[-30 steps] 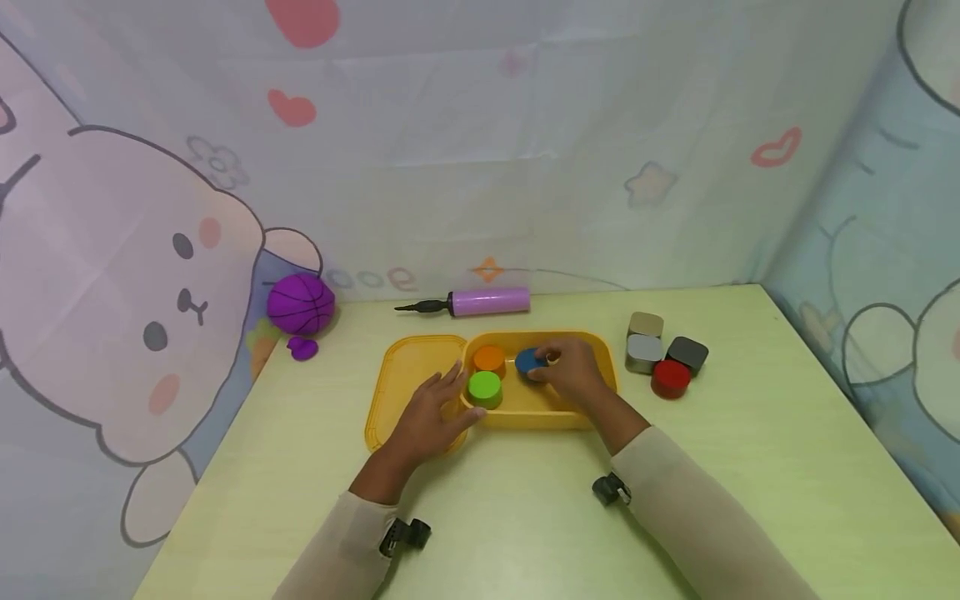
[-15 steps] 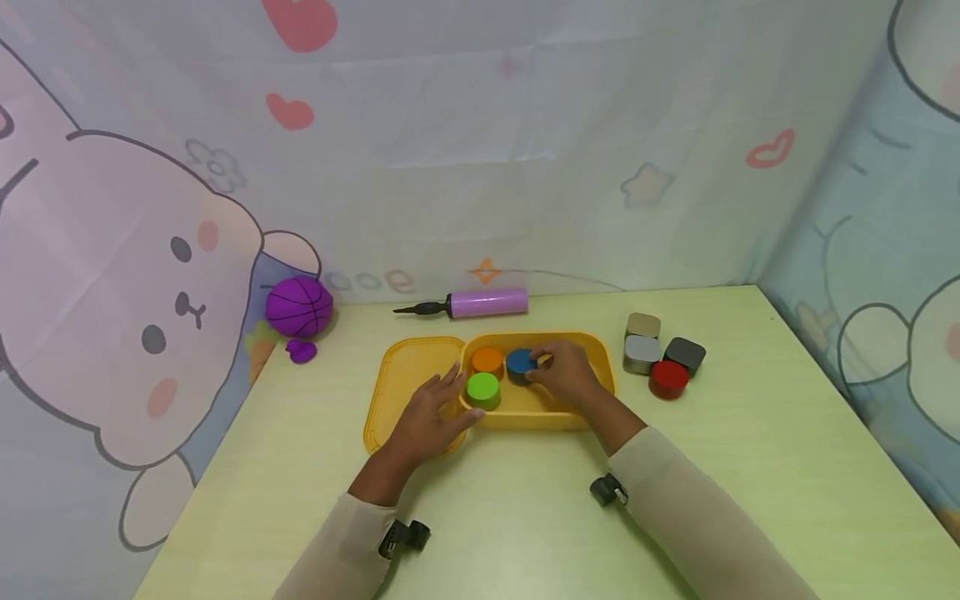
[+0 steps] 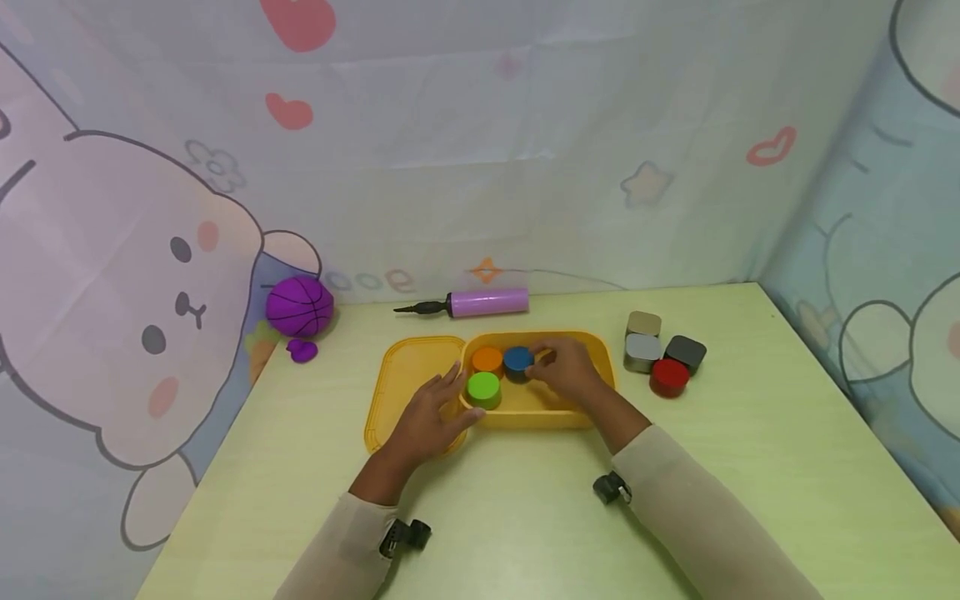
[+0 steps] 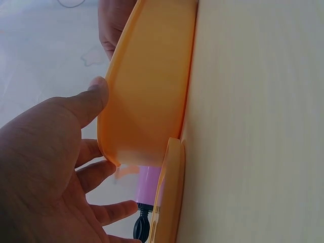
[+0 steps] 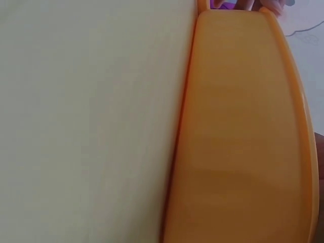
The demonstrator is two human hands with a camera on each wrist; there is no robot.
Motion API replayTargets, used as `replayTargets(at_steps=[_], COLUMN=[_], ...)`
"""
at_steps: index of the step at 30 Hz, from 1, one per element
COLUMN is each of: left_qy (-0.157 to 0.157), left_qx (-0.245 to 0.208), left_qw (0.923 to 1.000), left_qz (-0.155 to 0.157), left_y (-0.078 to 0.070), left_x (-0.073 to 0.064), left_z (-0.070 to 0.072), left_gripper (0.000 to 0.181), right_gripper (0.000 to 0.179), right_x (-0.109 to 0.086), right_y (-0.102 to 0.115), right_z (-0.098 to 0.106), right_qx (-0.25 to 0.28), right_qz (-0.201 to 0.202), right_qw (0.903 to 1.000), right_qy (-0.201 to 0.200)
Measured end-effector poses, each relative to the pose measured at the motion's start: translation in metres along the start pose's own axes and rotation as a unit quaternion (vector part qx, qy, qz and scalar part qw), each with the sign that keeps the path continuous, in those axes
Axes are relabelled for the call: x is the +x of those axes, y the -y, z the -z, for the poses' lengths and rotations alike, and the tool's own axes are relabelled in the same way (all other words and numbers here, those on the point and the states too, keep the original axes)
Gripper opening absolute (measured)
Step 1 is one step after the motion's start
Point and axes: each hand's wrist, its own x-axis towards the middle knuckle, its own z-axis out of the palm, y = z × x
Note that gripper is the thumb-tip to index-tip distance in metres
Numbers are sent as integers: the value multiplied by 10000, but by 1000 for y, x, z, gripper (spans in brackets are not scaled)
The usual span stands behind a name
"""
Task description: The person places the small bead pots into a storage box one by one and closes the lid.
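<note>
In the head view, a yellow plastic box [image 3: 540, 420] holds an orange round block [image 3: 487, 360], a green round block [image 3: 483, 389] and a blue round block [image 3: 517, 363]. My right hand [image 3: 570, 369] reaches in over the box's right part, thumb and fingertips right at the blue block's right edge. With fingers spread, my left hand [image 3: 426, 421] rests at the box's left end. The left wrist view has the left thumb at the rim of the box [image 4: 147, 86] and fingertips against its end. Below that hand lies the yellow lid [image 3: 401, 379].
Right of the box sit a red round block [image 3: 669, 378] and dark [image 3: 686, 354], silver [image 3: 642, 353] and tan [image 3: 644, 323] square-topped blocks. Behind lies a purple hand pump [image 3: 489, 302]. A purple ball [image 3: 300, 307] and a small purple duck [image 3: 302, 351] stand far left.
The blue block has moved left inside the box, up beside the orange block, and the right hand's fingertips now sit only at its right edge. The left hand has stayed in place.
</note>
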Motion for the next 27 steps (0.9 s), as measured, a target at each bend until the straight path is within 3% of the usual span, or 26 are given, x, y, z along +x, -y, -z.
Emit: replayTargets(at_steps=[10, 21, 27], left_qy=[46, 47, 14], left_qx=[-17, -22, 9], left_qw=[10000, 10000, 10000], left_qz=[37, -13, 3], left_y=[0, 0, 1], left_x=[-1, 1, 0], left_z=[0, 1, 1], left_gripper=[76, 76, 76], right_gripper=[38, 36, 33], right_x=[-5, -16, -24], right_y=[0, 4, -3], right_z=[13, 36, 55], right_qx=[164, 174, 5], right_qz=[53, 938, 1194], right_qw=[9998, 9931, 9882], right_qy=[-80, -681, -961])
